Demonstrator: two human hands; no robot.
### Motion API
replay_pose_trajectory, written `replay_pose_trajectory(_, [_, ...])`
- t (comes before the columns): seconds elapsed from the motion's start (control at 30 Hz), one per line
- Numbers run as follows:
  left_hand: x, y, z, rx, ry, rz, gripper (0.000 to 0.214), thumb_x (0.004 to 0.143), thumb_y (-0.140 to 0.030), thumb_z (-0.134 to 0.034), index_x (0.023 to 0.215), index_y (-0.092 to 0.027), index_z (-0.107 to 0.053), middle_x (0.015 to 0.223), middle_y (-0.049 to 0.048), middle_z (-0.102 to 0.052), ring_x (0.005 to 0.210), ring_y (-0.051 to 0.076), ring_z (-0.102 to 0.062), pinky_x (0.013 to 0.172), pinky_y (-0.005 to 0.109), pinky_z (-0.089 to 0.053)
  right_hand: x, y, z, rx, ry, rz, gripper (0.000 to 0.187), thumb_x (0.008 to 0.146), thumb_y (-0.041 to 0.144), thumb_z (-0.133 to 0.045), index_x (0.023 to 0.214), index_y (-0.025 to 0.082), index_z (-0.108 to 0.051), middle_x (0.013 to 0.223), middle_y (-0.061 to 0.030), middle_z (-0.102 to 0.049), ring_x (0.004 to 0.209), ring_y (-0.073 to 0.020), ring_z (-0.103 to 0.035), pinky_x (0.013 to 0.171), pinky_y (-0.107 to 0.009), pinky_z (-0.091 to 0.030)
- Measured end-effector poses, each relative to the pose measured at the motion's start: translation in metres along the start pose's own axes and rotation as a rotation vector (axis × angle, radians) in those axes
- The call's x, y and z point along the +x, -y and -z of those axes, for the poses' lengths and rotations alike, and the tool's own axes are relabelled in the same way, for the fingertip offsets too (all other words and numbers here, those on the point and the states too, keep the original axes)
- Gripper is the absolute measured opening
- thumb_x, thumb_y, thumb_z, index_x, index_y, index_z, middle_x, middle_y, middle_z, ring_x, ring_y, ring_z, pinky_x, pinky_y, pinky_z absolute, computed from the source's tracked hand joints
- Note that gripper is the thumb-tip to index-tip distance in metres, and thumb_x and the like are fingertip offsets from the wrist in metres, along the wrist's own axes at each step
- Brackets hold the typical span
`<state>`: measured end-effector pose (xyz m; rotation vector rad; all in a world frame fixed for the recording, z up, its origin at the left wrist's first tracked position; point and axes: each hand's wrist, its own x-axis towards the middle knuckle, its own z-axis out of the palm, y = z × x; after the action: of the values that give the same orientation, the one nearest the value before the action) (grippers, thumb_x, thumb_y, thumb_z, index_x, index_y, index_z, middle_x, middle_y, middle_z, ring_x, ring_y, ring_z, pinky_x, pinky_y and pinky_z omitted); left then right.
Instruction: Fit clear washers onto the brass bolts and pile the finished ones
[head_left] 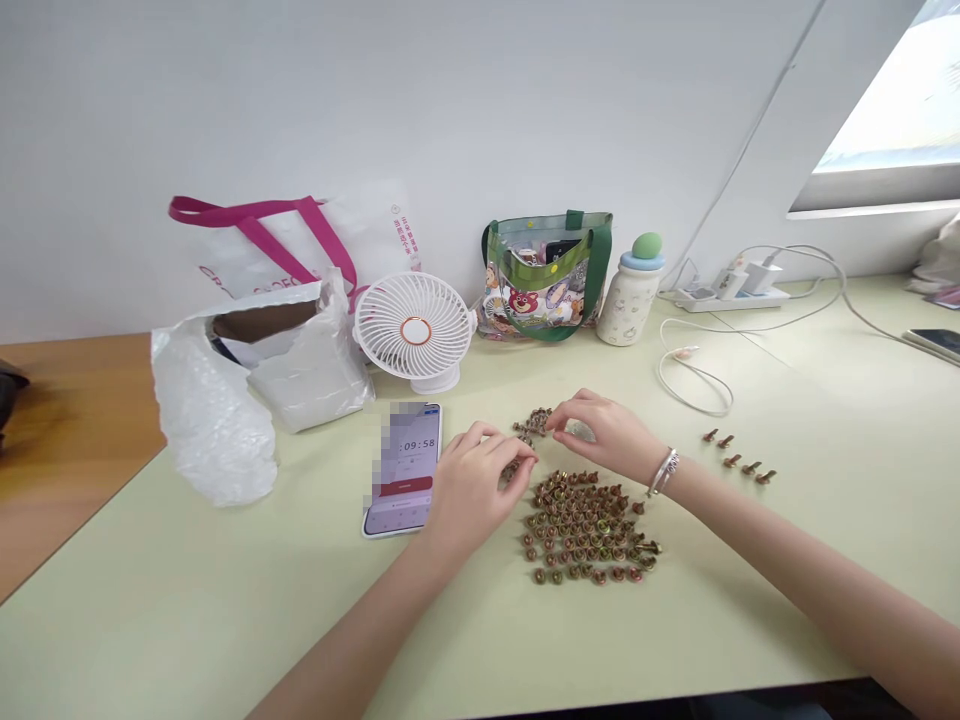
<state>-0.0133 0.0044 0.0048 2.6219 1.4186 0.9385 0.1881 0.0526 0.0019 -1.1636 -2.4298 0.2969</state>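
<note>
On the phone (411, 462) we can read ":09:58" in dark digits; whatever stands to their left is lost to us under pixelated blocks. The pale lettering on the red button (405, 487) below is too small for us to make out. Across the white bag (369, 235) we see large pink letters, partly hidden by the white plastic (214, 430) in front, so we cannot read the word. We also find a slanting column of small pink characters near that bag's right edge, likewise too fine for us.
</note>
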Motion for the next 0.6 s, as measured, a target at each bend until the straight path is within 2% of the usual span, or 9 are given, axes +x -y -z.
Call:
replay_pose_trajectory(0.2, [0.0, 0.0, 0.0, -0.005, 0.003, -0.006, 0.01, 0.081, -0.019, -0.052, 0.077, -0.023, -0.06, 0.078, -0.0052, -0.067, 0.083, 0.016, -0.053, 0.072, 0.029, -0.041, 0.018, -0.008, -0.01, -0.092, 0.006, -0.02, 0.004, 0.078, 0.019, -0.056, 0.081, 0.021, -0.058, 0.072, -0.0014, -0.064, 0.08, -0.019, -0.055, 0.065, -0.03, -0.043])
replay_pose_trajectory(0.37, [0.001, 0.0, 0.002, -0.006, 0.01, 0.001, 0.011, 0.083, -0.02, -0.051, 0.078, -0.023, -0.061, 0.079, -0.0039, -0.067, 0.084, 0.016, -0.054, 0.072, 0.03, -0.041, 0.014, -0.003, -0.009, -0.079, -0.013, -0.003, 0.003, 0.079, 0.019, -0.056, 0.078, 0.021, -0.058, 0.071, -0.0011, -0.063, 0.079, -0.0185, -0.054, 0.069, -0.03, -0.042])
replay_pose_trajectory(0.6, [0.0, -0.002, 0.002, -0.03, 0.038, 0.023, 0.013, 0.084, -0.031, -0.052, 0.092, -0.026, -0.062, 0.083, -0.0036, -0.068, 0.088, 0.017, -0.054, 0.074, 0.031, -0.042, -0.021, 0.019, 0.0, 0.332, -0.175, -0.03, 0.005, 0.082, 0.022, -0.054, 0.081, 0.021, -0.058, 0.077, -0.0018, -0.064, 0.077, -0.0166, -0.056, 0.07, -0.03, -0.047])
